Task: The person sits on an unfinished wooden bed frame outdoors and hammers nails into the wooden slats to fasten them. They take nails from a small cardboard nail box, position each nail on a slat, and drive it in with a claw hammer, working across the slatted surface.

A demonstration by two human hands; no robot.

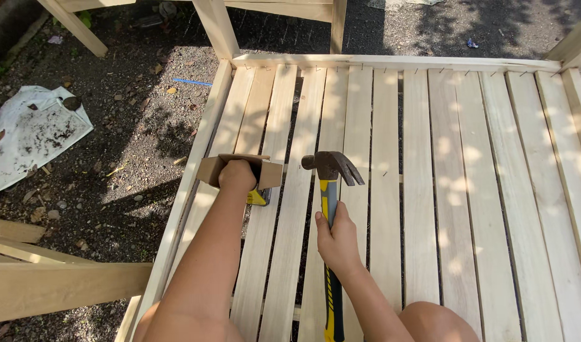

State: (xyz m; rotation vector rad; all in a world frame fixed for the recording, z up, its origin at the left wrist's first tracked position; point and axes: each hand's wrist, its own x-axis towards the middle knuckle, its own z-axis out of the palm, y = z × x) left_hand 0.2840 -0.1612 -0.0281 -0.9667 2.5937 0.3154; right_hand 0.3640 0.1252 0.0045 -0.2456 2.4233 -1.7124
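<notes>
My left hand (237,175) reaches into a small open cardboard box (271,174) that rests on the pale wooden slats (423,190) of a slatted frame; its fingers are hidden inside the box. My right hand (337,239) is wrapped around the yellow-and-black handle of a claw hammer (331,166), whose dark steel head points up over the slats, just right of the box. Small nails stick up along the far rail (398,62).
Gravel ground lies to the left with a dirty white sheet (31,130) on it. Loose timber pieces (56,285) lie at the lower left. More wooden framing (218,25) stands beyond the far rail. My knee (439,323) shows at the bottom.
</notes>
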